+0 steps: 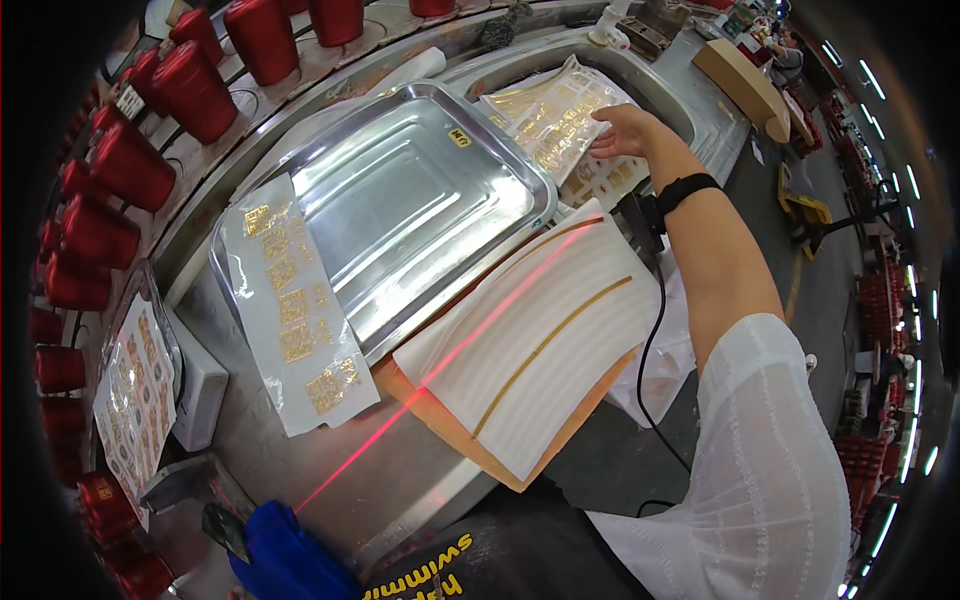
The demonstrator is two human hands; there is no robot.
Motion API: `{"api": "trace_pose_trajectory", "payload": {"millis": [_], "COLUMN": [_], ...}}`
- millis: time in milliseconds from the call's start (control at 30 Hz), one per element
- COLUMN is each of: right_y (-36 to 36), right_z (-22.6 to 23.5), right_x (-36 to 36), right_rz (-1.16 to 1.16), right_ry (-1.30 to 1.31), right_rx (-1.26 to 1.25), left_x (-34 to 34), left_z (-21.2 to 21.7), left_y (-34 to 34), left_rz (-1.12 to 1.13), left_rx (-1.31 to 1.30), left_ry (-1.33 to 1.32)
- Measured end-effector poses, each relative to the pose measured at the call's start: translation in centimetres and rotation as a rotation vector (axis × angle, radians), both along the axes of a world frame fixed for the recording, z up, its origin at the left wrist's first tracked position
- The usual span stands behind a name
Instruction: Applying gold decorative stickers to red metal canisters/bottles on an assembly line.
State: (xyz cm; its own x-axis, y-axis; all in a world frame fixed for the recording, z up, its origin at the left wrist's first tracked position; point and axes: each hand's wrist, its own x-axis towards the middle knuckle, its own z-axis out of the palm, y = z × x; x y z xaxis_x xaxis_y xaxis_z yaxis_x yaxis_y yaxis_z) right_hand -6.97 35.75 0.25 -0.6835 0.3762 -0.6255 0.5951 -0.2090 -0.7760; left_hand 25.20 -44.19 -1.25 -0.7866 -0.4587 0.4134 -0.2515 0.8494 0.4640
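Observation:
My right hand (622, 132) reaches to the far right, its fingers closed on the edge of a glossy clear sheet with gold print (560, 112). More printed sheets (605, 180) lie under it, over a metal basin. My left hand is out of view. Left of the sheets, a shallow stainless steel tray (400, 190) rests on the worktop with a little yellow label on its rim. Across the tray's left side lies a pale strip of gold decals (290, 290). Nearer to me, a white foam-like sheet with gold strips (540, 340) sits on an orange board (440, 420).
Red canisters (195, 90) line a curved conveyor at the left and back. Another decal sheet (138, 390) leans beside a white box (200, 385). A blue bundle (285, 555) lies at the near edge. A black cable (650, 370) hangs at the right. One red light line crosses the worktop.

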Motion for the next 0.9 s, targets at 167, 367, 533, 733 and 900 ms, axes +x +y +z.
{"api": "trace_pose_trajectory", "payload": {"millis": [167, 367, 533, 733, 900], "right_y": [0.0, -0.5, -2.5, -3.9, -2.4], "right_z": [-0.4, -0.1, 1.2, 1.2, -0.3], "right_x": [-0.5, -0.9, -1.1, 0.0, 0.0], "right_rz": [-0.063, 0.145, 0.546, 0.682, 0.42], "right_ry": [-0.188, -0.37, -0.437, -0.26, -0.15], "right_rx": [0.04, 0.264, 0.911, 0.389, 0.16], "left_x": [-0.4, -0.3, -0.6, -0.4, 0.1], "left_z": [0.0, 0.0, 0.0, -0.5, -0.9], "left_y": [0.6, 0.6, 0.9, 0.1, -1.2], "left_rz": [0.029, 0.06, 0.024, 0.035, 0.056], "left_rx": [-0.012, 0.029, 0.009, 0.016, -0.081], "left_ry": [-0.036, -0.036, -0.002, 0.007, -0.054]}}
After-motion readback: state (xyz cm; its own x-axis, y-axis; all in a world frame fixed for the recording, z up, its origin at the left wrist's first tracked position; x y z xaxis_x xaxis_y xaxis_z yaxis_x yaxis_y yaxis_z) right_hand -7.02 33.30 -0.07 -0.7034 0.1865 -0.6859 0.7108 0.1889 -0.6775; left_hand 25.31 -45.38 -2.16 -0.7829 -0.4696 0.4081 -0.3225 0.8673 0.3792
